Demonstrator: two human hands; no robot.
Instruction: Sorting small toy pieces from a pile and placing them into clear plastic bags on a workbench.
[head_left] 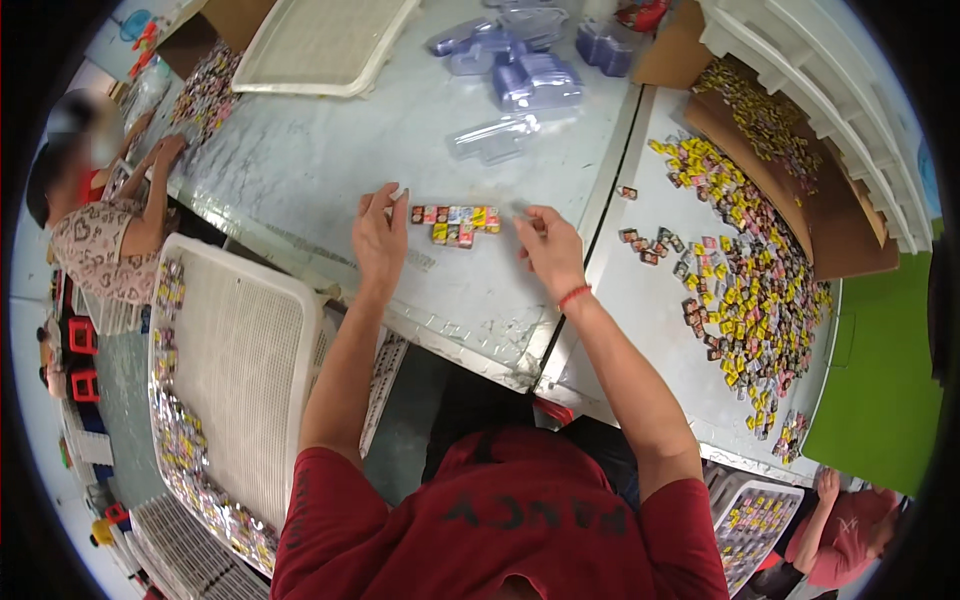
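Between my hands on the grey table is a small, closely packed group of printed, box-shaped pieces (456,217), with a longer far row and a shorter near row. I cannot tell whether a clear tray surrounds them. My left hand (378,240) is at the group's left end, fingers raised and apart, holding nothing visible. My right hand (550,252) is by the right end, fingers bent inward; a blurred, clear bit at its fingertips cannot be made out. Beyond the group lies a clear plastic tray (487,140), with more clear trays (540,82) stacked behind it.
A large pile of small yellow, black and pink pieces (745,300) covers the right table beside a cardboard box (850,240). White crates (240,340) stand at left and far left. A co-worker (105,230) sits at left, another person (850,535) at lower right.
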